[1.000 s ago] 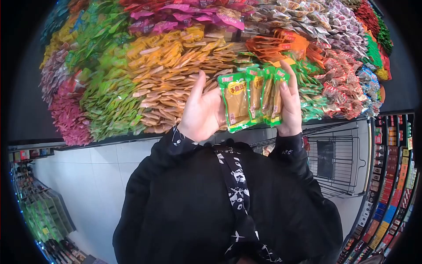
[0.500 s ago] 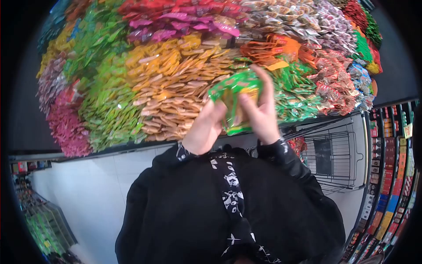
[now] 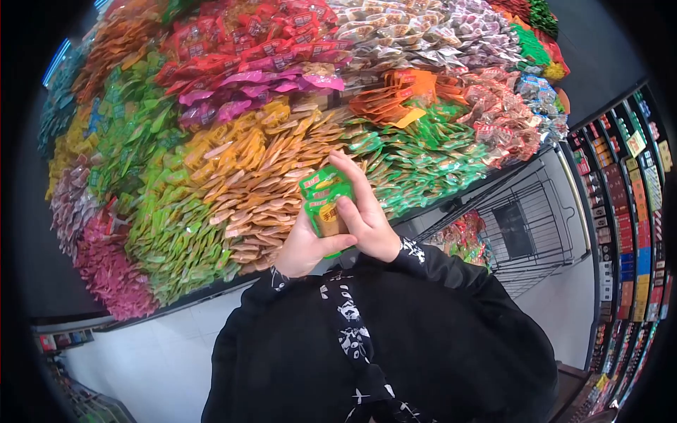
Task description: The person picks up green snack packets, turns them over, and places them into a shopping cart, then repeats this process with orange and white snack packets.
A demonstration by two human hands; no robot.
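Note:
Between my hands is a small stack of green snack packets (image 3: pixel 323 189), their edges fanned at the top, with a yellow label and dark printed characters on the front one. My left hand (image 3: pixel 305 245) is closed around the stack's lower left, its thumb across the bottom. My right hand (image 3: pixel 368 224) grips the right side, thumb on the front packet and fingers reaching up behind. Just beyond the hands lie rows of tan packets (image 3: pixel 264 211), and to their right a bank of similar green packets (image 3: pixel 423 158).
The sloping display holds yellow packets (image 3: pixel 236 141), red packets (image 3: pixel 240 35), orange packets (image 3: pixel 398 92) and pink packets (image 3: pixel 116 261). At right stands a wire shopping cart (image 3: pixel 536 225) with colourful packets (image 3: pixel 462 240) in it. Stocked shelves (image 3: pixel 627 233) line the far right.
The hands and green packets have come closer to my body and slightly left in view. The packets, blurred before, are now squared together and face up. The whole view has turned a little.

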